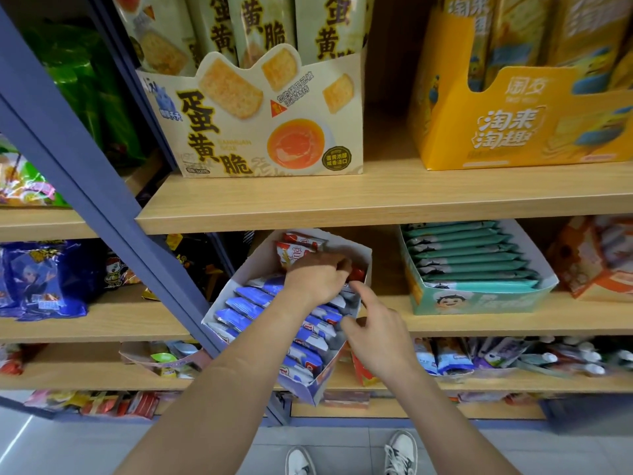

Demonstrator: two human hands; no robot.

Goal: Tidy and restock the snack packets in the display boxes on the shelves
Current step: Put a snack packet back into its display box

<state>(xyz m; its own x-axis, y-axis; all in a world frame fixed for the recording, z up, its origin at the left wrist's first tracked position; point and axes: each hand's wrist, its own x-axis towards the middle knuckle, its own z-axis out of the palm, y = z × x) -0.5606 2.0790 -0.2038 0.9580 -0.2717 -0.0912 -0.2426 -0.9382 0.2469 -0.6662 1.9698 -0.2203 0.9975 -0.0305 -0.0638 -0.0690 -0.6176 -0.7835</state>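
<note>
Snack packets are held in a display box set askew over the shelf front edge, likely for reach. Red packets at its far end are gripped by the left hand. Its right wall appears pinched by the right hand, seemingly for steadiness.

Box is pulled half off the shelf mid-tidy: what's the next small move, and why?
Probably settle the red packets that the left hand grips upright at the back of the display box, behind the blue packets. The box hangs tilted over the shelf edge, so the right hand at its right wall should steady it first.
</note>
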